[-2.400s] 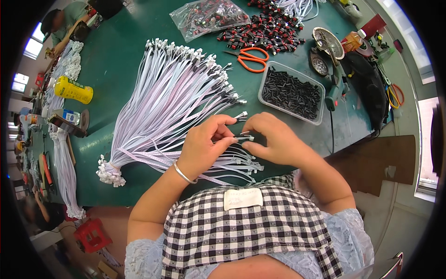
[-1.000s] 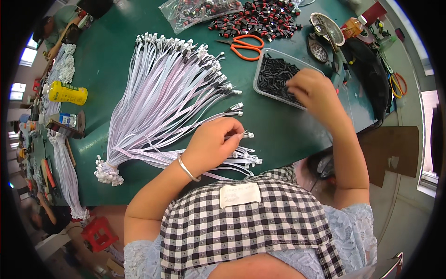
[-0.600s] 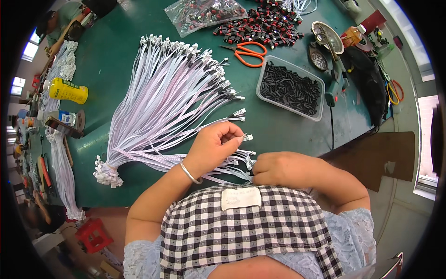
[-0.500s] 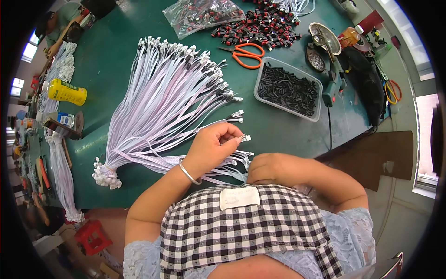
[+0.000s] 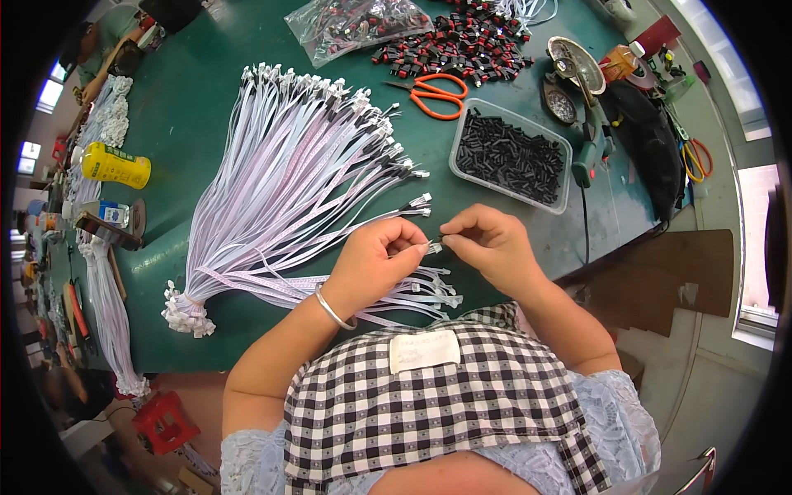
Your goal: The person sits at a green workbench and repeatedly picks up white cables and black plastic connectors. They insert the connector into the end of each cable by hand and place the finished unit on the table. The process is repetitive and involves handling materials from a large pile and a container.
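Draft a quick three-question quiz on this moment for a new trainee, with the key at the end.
1. Which wrist wears the silver bangle? a) right b) left c) both
2. True or false: the orange-handled scissors lie outside the clear tub.
3. Fill in: a small white ___ shows between the fingertips of the left hand and the right hand.
Key: 1. b; 2. true; 3. connector
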Motion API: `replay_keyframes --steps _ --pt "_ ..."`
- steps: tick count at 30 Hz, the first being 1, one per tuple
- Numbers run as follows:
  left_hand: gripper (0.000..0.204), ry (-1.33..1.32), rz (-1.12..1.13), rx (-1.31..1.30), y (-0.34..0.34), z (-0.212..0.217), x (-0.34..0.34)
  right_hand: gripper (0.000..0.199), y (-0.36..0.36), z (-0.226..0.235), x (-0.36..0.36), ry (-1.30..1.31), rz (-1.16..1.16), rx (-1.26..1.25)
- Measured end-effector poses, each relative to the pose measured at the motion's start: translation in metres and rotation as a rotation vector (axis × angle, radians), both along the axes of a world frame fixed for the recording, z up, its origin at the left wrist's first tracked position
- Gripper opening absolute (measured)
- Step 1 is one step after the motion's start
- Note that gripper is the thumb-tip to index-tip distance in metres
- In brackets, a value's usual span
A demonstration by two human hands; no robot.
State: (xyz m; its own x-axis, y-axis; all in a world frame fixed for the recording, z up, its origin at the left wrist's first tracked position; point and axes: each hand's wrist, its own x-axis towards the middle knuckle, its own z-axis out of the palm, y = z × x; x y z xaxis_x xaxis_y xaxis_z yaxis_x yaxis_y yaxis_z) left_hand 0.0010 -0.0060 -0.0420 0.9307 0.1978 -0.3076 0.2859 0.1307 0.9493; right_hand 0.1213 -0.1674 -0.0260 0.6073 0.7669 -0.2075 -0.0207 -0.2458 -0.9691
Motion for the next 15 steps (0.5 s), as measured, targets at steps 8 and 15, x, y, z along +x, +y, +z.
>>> replay_keyframes --steps 8,15 --pt "0.009 -0.015 0.007 -0.002 -0.0002 -0.0037 -0.0006 0.010 0.0006 -0.0004 0.0012 -0.207 0.048 0.019" --pt "0.009 -0.017 -0.006 0.017 -0.0001 -0.0014 -0.0002 0.010 0.0002 -0.0025 0.0012 -0.185 0.065 0.026"
